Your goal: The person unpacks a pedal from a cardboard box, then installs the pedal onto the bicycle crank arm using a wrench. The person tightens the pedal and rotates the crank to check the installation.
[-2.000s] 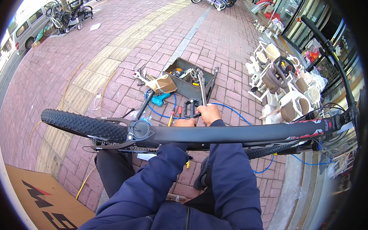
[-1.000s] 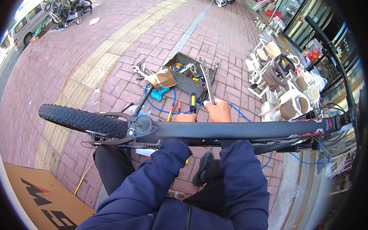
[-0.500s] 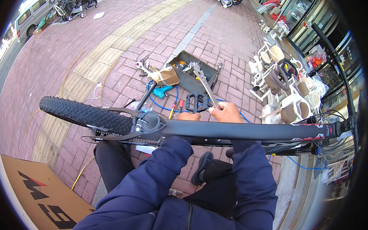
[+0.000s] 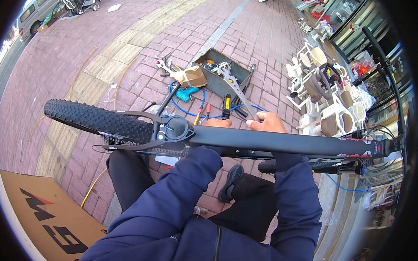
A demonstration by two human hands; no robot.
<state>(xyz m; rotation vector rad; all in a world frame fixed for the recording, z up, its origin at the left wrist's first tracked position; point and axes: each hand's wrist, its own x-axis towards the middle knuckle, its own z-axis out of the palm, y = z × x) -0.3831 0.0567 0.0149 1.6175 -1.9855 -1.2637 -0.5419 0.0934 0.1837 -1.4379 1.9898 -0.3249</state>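
So on my feed, far left, there was a cardboard box (image 4: 40, 207) at the bottom corner, then a knobby bike tire (image 4: 96, 122) above it. Next over, a teal power tool (image 4: 186, 94) lay on the bricks just below a brown package (image 4: 191, 78). The left hand (image 4: 218, 123) was partly hidden behind the black frame tube (image 4: 282, 143), so I honestly couldn't tell what it gripped, if anything. The pedal (image 4: 226, 107) sat just past that hand, its yellow strip facing up at me. Beyond it was the grey toolbox (image 4: 217, 86), and the long metal wrench (image 4: 240, 95) slanted in front of it. The right hand (image 4: 267, 122) had its fingers closed around the wrench's near end. Way right: piled-up beige-and-white seats (image 4: 329, 123).
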